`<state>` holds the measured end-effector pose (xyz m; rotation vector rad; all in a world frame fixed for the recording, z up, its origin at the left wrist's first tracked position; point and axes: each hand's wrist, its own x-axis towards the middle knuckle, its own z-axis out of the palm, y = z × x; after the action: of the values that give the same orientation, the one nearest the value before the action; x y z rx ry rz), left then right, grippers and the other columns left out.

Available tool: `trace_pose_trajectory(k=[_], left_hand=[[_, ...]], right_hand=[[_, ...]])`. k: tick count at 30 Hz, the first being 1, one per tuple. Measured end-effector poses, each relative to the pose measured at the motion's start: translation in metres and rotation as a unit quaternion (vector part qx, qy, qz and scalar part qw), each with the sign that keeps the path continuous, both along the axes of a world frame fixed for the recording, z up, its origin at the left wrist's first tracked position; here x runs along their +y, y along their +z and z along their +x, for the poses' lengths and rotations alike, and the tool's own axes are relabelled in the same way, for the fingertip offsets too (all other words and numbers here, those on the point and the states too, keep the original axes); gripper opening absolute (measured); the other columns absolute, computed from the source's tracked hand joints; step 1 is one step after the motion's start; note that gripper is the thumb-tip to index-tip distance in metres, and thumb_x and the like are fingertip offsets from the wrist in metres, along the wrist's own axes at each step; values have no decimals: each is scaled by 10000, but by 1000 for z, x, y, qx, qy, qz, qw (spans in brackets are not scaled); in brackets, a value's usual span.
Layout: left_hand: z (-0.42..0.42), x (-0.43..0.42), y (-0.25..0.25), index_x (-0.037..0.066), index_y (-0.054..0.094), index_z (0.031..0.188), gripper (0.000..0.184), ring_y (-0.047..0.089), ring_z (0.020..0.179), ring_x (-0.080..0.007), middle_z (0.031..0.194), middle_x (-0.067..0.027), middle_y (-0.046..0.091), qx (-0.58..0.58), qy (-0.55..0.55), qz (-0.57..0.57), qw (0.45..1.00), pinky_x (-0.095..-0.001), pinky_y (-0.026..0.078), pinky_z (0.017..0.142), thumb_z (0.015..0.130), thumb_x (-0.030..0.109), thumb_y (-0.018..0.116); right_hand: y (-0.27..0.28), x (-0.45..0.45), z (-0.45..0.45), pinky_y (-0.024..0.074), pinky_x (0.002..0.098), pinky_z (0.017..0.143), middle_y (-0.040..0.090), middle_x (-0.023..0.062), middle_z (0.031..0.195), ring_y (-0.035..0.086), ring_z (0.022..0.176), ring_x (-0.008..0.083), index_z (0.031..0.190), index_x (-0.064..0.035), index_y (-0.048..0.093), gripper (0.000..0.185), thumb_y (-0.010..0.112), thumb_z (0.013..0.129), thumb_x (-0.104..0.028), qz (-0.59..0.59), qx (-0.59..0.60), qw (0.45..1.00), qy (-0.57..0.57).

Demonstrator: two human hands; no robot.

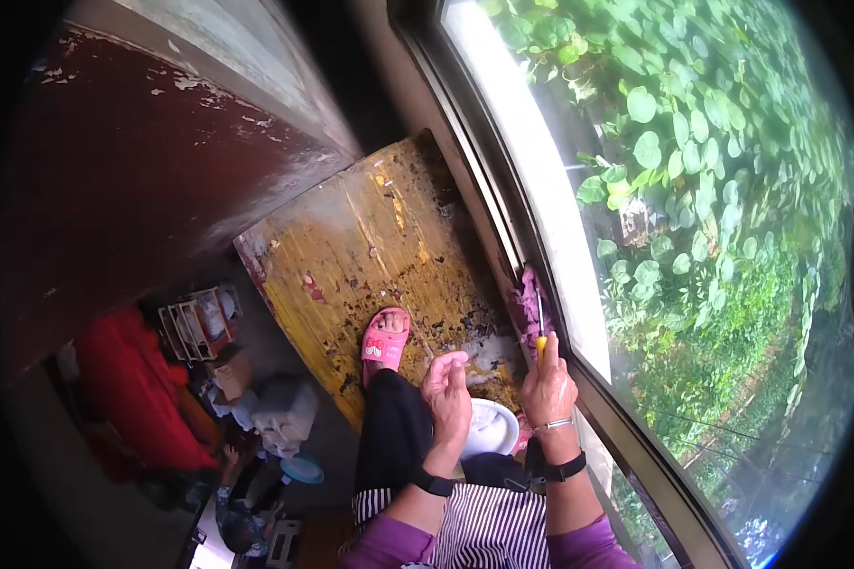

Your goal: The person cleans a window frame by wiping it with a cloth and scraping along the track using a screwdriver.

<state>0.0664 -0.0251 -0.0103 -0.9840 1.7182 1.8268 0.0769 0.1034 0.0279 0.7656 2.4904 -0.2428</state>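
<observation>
My right hand (548, 391) is closed around the yellow handle of a thin-bladed tool that looks like a screwdriver (541, 343). Its metal shaft points up along the window track, against a crumpled purple cloth (525, 302) that lies in the track. Apart from it, my left hand (448, 400) hovers over my knee with its fingers curled in loosely, and I see nothing in them. Between my two forearms, a white bowl (491, 427) shows below the hands, with something pale inside that I cannot make out.
My foot in a pink slipper (385, 343) stands on a worn yellow wooden board (351, 247). The window frame (626, 427) runs along the right, with green leaves outside. Far below on the left are a person (242, 522), a red cloth (138, 398) and a white rack (188, 327).
</observation>
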Motion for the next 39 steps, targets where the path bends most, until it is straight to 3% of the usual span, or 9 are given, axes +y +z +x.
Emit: trace_pose_trajectory(k=[3,12,26,30,33,34,36,37,39], left_hand=[[-4,-1,3,23,580,874,129,506,775,-80,854,-21,596,6,5,-5,1000,-226,393,699,861,140,524],[7,0,-2,20,576,881,125,524,787,-87,868,-36,603,7,-11,-5,1000,-233,399,707,861,127,514],[5,-2,-3,25,578,896,133,482,712,-62,851,-22,599,2,-13,2,1000,-210,398,657,874,137,509],[4,-6,-3,13,563,915,127,530,772,-98,875,-52,596,-26,-28,8,999,-235,422,707,872,105,486],[-2,-4,-2,10,561,915,126,541,799,-106,881,-61,598,-37,-43,-1,998,-242,426,732,871,102,487],[-4,-3,-1,8,560,915,126,544,804,-108,882,-63,599,-35,-40,-1,999,-244,428,738,872,101,487],[-4,-5,-1,6,560,915,126,547,808,-110,884,-64,600,-39,-41,-1,998,-245,429,744,872,101,487],[-3,-5,-4,20,569,904,135,539,798,-98,873,-47,602,-35,-33,4,999,-240,418,723,873,131,499],[-2,-4,-4,36,580,895,145,544,828,-97,866,-31,604,-36,-27,10,999,-247,411,716,872,162,511]], right_hand=[[0,-3,32,448,425,485,505,171,725,545,543,323,1318,-42,262,594,509,787,-145,12,7,1000,-7],[-39,1,36,454,436,490,541,200,726,569,581,342,1317,-20,252,557,469,819,-147,49,-54,997,-2],[-66,11,43,458,432,501,554,193,691,566,572,343,1324,-31,264,595,511,791,-122,5,53,999,-8],[-71,15,49,456,432,521,552,201,707,562,591,361,1323,-16,263,607,517,772,-57,-38,148,988,-3],[-69,12,38,457,423,562,575,248,773,566,635,378,1275,15,343,555,530,755,-37,-84,185,976,-76],[-54,10,22,458,424,578,573,270,768,569,642,382,1265,20,356,553,539,746,-34,-111,121,977,-137],[-53,15,22,454,431,576,565,264,721,564,632,388,1253,35,361,548,547,746,-59,-148,185,963,-127],[-37,16,8,455,417,538,565,239,678,574,598,362,1247,38,371,564,546,722,-72,-74,55,993,-72],[-25,13,-8,455,403,516,563,212,658,577,573,336,1246,24,379,574,544,706,-74,5,-7,1000,2]])
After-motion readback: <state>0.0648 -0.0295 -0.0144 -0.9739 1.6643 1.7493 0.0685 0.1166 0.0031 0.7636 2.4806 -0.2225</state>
